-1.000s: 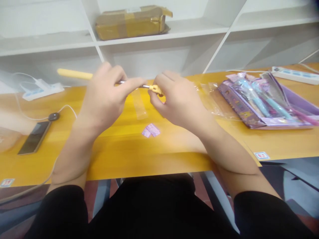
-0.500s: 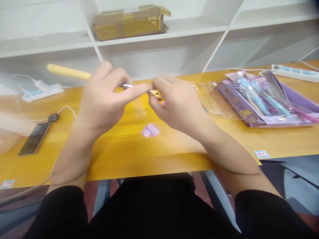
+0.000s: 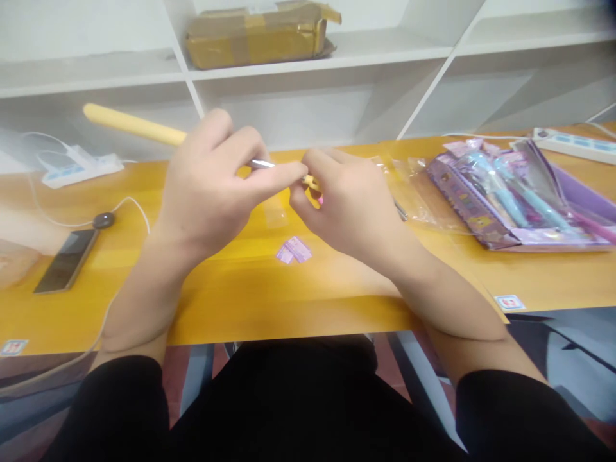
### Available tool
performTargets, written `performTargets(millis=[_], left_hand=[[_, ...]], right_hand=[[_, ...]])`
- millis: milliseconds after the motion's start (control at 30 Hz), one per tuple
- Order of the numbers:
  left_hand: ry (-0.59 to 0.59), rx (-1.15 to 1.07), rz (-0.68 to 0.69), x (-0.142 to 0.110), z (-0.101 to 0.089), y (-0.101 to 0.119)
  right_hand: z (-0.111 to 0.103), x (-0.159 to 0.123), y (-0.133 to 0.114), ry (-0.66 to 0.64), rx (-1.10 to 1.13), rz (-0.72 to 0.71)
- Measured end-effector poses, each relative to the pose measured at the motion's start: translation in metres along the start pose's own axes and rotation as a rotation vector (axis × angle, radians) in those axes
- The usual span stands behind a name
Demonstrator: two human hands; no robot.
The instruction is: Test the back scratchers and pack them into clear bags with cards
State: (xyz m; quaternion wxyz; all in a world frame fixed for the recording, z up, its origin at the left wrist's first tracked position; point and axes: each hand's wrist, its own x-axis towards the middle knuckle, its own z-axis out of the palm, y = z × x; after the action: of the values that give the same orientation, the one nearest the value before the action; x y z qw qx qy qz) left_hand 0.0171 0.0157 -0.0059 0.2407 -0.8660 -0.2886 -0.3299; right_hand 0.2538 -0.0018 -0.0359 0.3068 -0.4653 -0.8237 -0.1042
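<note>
My left hand (image 3: 206,186) is closed around a long yellow stick (image 3: 135,125) with a rounded end and a thin silver metal section. The stick slants up to the left, and its middle is hidden in the palm. My left index fingertip reaches the fingers of my right hand (image 3: 344,196). Those pinch a small yellow piece (image 3: 312,186) with an opening in it, at the metal end; a bit of pink shows beside it. Whether the piece is joined to the metal is hidden. Below the hands, small purple printed cards (image 3: 294,249) lie on the wooden table (image 3: 289,308).
A purple box (image 3: 491,218) of wrapped blue and pink items stands at right, beside clear plastic wrappers (image 3: 418,199) and a metal rod (image 3: 400,210). At left lie a phone (image 3: 66,262), a cable and a power strip (image 3: 81,170). A taped parcel (image 3: 260,37) sits on the shelf.
Both hands, still holding the stick and the small yellow piece, have shifted slightly right in the picture. The camera view has also moved a little; the grips look the same.
</note>
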Motion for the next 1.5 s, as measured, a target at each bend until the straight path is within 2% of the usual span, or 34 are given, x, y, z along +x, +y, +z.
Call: performTargets(millis=[67, 233, 367, 467, 733, 900, 1133, 1333, 1500], left_hand=[[-0.009, -0.003, -0.027, 0.001, -0.002, 0.001], [0.077, 0.089, 0.117, 0.000, -0.004, -0.003], [-0.057, -0.017, -0.014, 0.000, -0.008, -0.008], [-0.094, -0.041, -0.043, -0.002, -0.011, -0.008], [0.062, 0.009, 0.016, -0.007, -0.006, -0.017], [0.044, -0.049, 0.006, -0.008, -0.002, -0.027], [0.043, -0.062, -0.038, -0.007, -0.007, -0.026], [0.049, -0.088, 0.000, -0.012, -0.004, -0.029], [0.039, -0.130, -0.006, -0.015, -0.004, -0.031]], right_hand=[[-0.002, 0.000, 0.000, -0.004, 0.009, -0.010], [-0.012, -0.002, 0.003, -0.058, 0.020, -0.048], [-0.021, -0.003, 0.004, -0.082, -0.005, -0.054], [-0.026, -0.003, 0.004, -0.100, -0.007, -0.081], [-0.037, 0.004, 0.004, -0.110, -0.051, -0.109], [-0.034, 0.011, 0.008, -0.096, -0.057, -0.132], [-0.028, 0.018, 0.016, -0.073, -0.085, -0.209], [-0.026, 0.021, 0.025, -0.071, -0.051, -0.237], [-0.024, 0.020, 0.027, -0.006, -0.074, -0.288]])
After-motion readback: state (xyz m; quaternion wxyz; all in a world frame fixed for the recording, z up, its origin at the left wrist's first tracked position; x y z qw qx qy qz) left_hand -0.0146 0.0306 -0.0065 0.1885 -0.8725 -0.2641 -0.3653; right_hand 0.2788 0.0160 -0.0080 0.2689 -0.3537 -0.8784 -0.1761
